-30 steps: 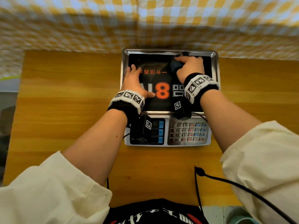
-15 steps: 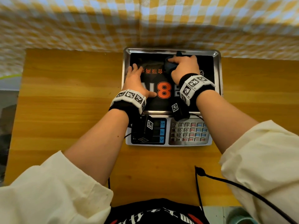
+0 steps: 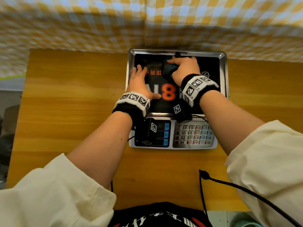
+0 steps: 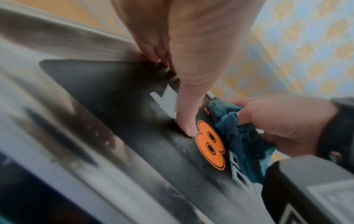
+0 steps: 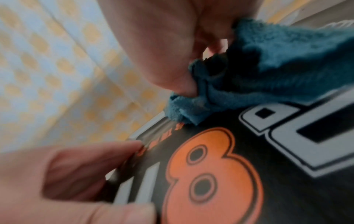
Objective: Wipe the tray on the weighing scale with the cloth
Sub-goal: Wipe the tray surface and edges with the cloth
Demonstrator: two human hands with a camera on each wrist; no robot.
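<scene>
A steel tray (image 3: 223, 66) with a black mat and an orange 8 sits on the weighing scale (image 3: 193, 136). My right hand (image 3: 183, 68) grips a bunched dark teal cloth (image 3: 168, 67) against the far middle of the tray (image 5: 149, 128); the cloth (image 5: 268, 72) bulges from under the fingers. The cloth (image 4: 235, 133) also shows in the left wrist view beside the orange 8. My left hand (image 3: 141, 82) lies flat on the tray's left part, fingers straight, thumb (image 4: 188, 106) pressing the mat on the tray (image 4: 76, 44).
The scale stands at the far edge of a wooden table (image 3: 73, 99), against a yellow checked cloth wall (image 3: 147, 22). Its keypad (image 3: 194, 134) and display face me. A black cable (image 3: 229, 184) trails over the table's near right.
My right hand with the cloth has slid leftward along the tray's far part. The left hand stays pressed on the tray's left side.
</scene>
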